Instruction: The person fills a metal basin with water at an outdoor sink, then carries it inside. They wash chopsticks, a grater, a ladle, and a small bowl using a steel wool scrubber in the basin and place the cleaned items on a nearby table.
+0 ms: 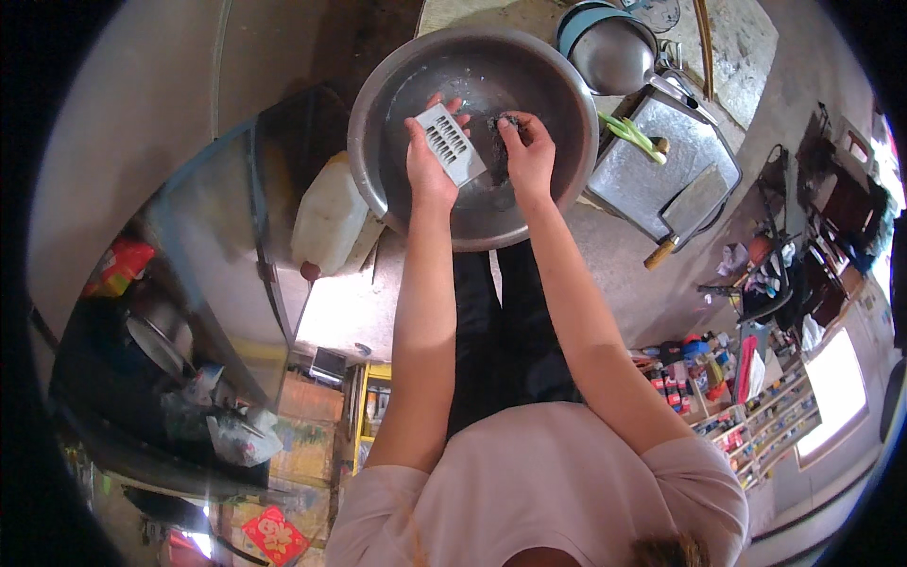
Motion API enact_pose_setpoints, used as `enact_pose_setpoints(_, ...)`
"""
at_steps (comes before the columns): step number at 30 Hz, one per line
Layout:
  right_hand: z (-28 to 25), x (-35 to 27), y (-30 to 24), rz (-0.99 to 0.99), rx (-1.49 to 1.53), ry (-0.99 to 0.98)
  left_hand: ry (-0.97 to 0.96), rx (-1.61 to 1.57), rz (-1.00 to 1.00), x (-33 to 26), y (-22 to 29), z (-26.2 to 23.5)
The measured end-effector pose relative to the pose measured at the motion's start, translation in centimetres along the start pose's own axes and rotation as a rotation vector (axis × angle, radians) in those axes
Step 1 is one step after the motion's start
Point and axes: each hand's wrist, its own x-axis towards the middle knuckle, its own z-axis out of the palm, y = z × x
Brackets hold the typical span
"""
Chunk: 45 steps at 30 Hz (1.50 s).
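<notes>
Hard to read: the dark wad under the right hand is mostly covered by the fingers, only a dark scrap with a pale fleck shows at 12 o'clock of the hand; could be a scrubber, cannot tell. The lower part of the grater is hidden by the left hand's palm. The bottom of the basin is glare and wet sheen, contents unclear. The lower rim of the basin is crossed by both forearms.

Left hand: fingers curled closed around the grater, thumb on its left edge, fingertips peeking over the top edge at 12 o'clock. Right hand: fingers bunched and closed down on the dark wad, pressing it just beside the grater's right edge, at 3 o'clock of it.

Grater: small, flat, pale grey rectangle, rows of slots across its face, tilted with top corner toward 11 o'clock, held over the middle of the big round metal basin.

Around: white plastic jug at 8 o'clock of the basin, touching its rim. Metal tray at 3 o'clock with green onion and a cleaver, wooden handle off the tray edge. Lidded pot at 1 o'clock.
</notes>
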Motion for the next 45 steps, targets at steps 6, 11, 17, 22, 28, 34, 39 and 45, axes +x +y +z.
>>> enact_pose_setpoints(6,0.9,1.4,2.4,-0.134,-0.492,0.07,-0.031,-0.085,-0.019,0.0,0.3,-0.7)
enact_pose_setpoints(11,0.3,-1.8,-1.0,-0.102,-0.201,-0.143,-0.012,0.071,0.001,-0.3,0.4,-0.3)
enact_pose_setpoints(17,1.7,-3.2,-1.2,-0.399,-0.384,-0.175,0.018,0.131,-0.017,-1.1,0.2,1.9)
enact_pose_setpoints(22,3.4,-2.1,-1.5,-0.452,-0.435,-0.095,-0.037,0.101,-0.052,-0.9,-0.2,1.5)
enact_pose_setpoints(28,1.2,-4.7,-1.2,-0.333,-0.447,-0.203,0.013,0.082,-0.022,-0.6,0.6,1.9)
enact_pose_setpoints(34,3.2,-1.2,-2.4,-0.439,-0.471,-0.095,0.088,0.214,-0.08,-1.2,-0.1,3.1)
enact_pose_setpoints(39,1.0,-4.0,-0.7,-0.353,-0.497,-0.208,0.002,0.177,0.042,0.1,-0.1,1.1)
enact_pose_setpoints(45,-0.4,-0.4,0.6,-0.28,-0.44,0.044,0.156,0.231,0.1,0.3,-1.2,-0.7)
